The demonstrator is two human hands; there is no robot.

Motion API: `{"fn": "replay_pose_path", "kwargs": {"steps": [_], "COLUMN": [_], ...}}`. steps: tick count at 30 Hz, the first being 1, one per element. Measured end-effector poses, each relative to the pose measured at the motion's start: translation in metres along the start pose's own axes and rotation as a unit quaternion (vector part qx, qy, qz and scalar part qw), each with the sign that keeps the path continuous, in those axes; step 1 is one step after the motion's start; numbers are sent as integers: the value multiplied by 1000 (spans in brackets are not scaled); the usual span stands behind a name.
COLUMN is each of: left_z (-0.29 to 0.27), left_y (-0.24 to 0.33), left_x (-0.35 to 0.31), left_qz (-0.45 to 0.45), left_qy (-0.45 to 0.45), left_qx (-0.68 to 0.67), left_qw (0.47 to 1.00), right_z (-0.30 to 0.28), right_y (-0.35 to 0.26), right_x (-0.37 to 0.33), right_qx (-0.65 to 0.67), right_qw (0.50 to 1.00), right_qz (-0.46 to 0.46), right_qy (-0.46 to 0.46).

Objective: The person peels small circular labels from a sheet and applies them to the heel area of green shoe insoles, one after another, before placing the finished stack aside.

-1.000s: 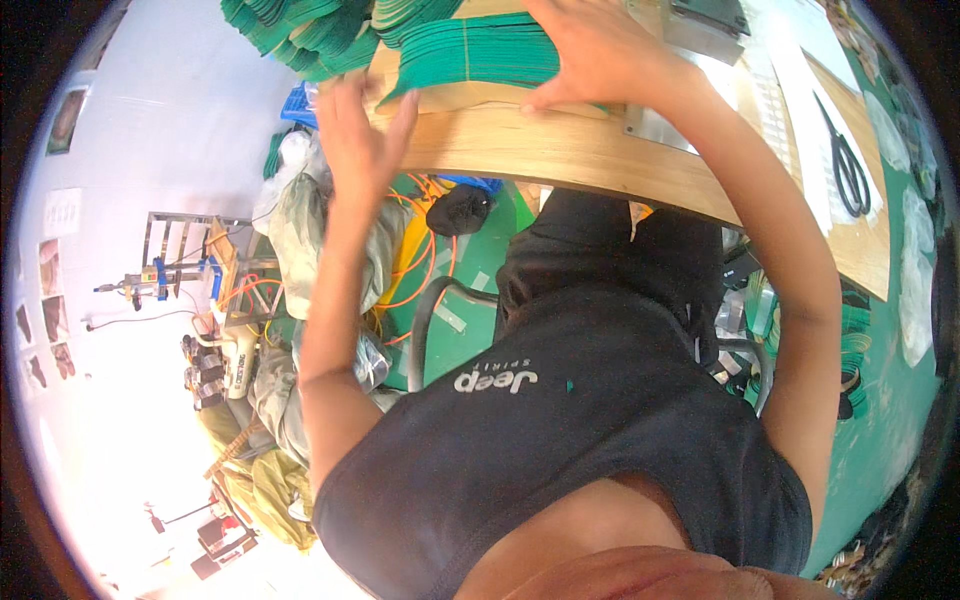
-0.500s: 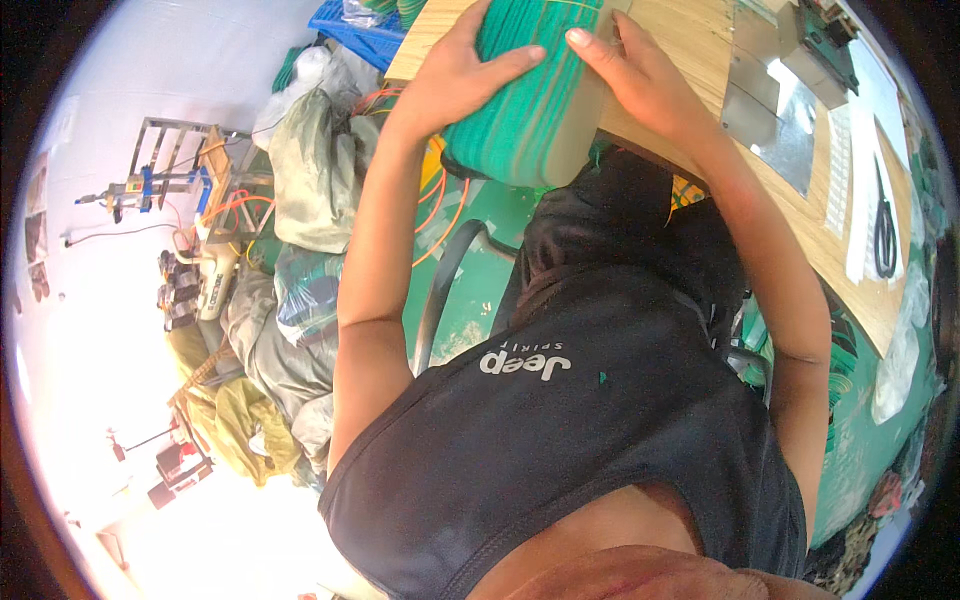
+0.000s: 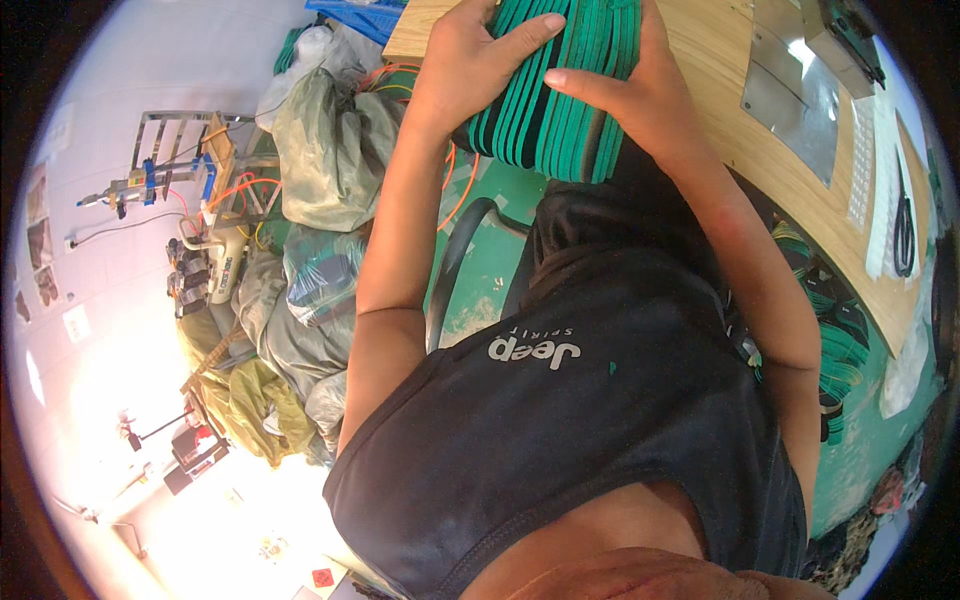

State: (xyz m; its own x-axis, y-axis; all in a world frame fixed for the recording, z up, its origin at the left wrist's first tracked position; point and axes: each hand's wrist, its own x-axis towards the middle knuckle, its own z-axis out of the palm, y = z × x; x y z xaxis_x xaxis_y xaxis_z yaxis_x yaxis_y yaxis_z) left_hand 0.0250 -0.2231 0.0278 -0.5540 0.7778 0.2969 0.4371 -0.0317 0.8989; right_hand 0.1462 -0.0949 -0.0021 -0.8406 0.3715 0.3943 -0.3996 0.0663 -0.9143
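Note:
A thick stack of thin green and black pieces (image 3: 570, 125), with rounded lower corners, is held at the top of the view, above my lap by the table edge. The layers stand side by side, their edges facing me. My left hand (image 3: 468, 75) grips the left side, its thumb lying across the front. On the right side, my right hand (image 3: 645, 105) grips the stack, with its thumb pressed over the layers. The fingers of both hands are mostly hidden behind the stack, and its upper end is cut off by the frame.
The wooden table (image 3: 700, 50) carries a metal plate (image 3: 790, 90), a dark machine part (image 3: 845, 45) and black-handled scissors (image 3: 903, 225). Cloth sacks (image 3: 335, 150) and orange hoses (image 3: 240, 190) lie left. More green pieces (image 3: 840, 360) are low on the right.
The stack has turned in my hands: a pale outer face showed on its right before, and now distinct green and black edges show. My left hand has shifted slightly right.

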Motion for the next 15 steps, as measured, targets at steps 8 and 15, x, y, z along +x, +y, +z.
{"fn": "replay_pose_path", "kwargs": {"steps": [8,15], "left_z": [-13,25], "left_y": [7,9], "left_x": [6,45], "left_qz": [-60,16], "left_qy": [16,16], "left_qx": [162,334], "left_qw": [985,942], "right_z": [-56,-52], "right_y": [-45,-21], "right_x": [10,6], "right_qx": [-240,-562], "right_qw": [961,826], "right_qz": [112,-44], "right_qy": [-76,-8]}}
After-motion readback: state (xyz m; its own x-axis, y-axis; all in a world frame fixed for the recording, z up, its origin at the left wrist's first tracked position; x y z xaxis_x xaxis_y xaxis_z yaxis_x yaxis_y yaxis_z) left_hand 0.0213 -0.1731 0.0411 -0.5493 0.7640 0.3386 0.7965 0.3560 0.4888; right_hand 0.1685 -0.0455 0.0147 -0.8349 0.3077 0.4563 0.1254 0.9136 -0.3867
